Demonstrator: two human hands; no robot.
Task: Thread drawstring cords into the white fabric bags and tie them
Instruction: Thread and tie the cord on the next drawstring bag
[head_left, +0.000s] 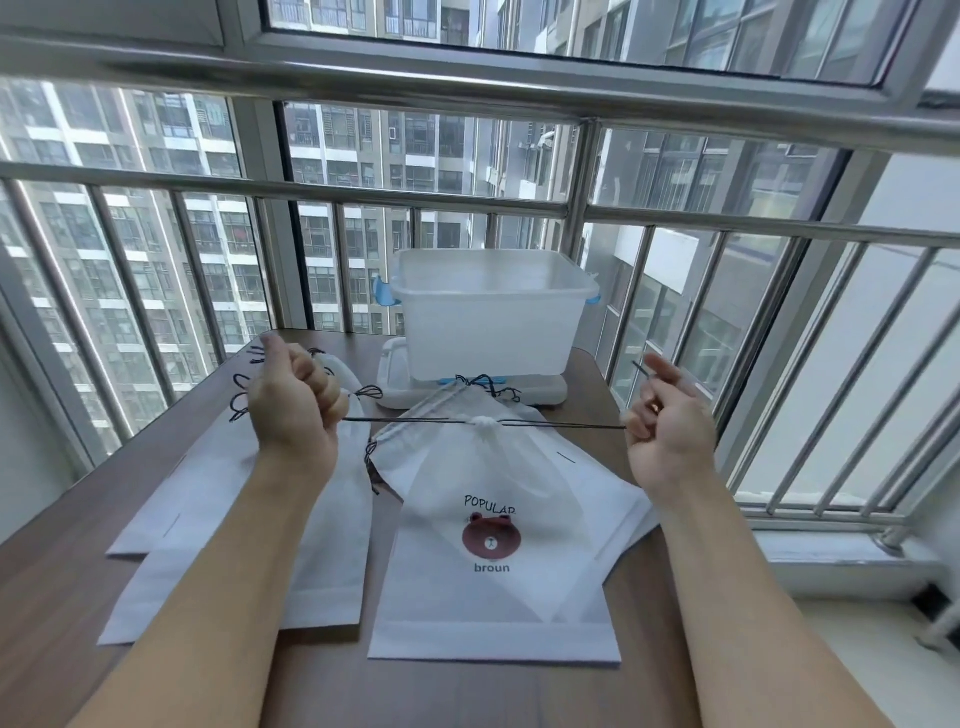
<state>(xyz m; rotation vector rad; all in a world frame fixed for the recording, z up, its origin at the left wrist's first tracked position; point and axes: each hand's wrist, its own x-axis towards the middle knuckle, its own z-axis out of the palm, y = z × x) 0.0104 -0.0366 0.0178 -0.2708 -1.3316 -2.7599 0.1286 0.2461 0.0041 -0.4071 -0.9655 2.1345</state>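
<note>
Both forearms reach forward from the lower edge, raised above the wooden table (62, 582), wrists bent upward. Left hand (293, 402) is curled into a fist, thumb up, gripping one end of the black drawstring cord (410, 420). Right hand (670, 426) pinches the other end between thumb and curled fingers, the loose tip sticking up past the index finger. Between them the cord runs taut and level through the bunched neck of the white bear-print bag (493, 545), which hangs down onto other white bags (223, 519). Behind stands 1 translucent plastic bin (488, 317).
</note>
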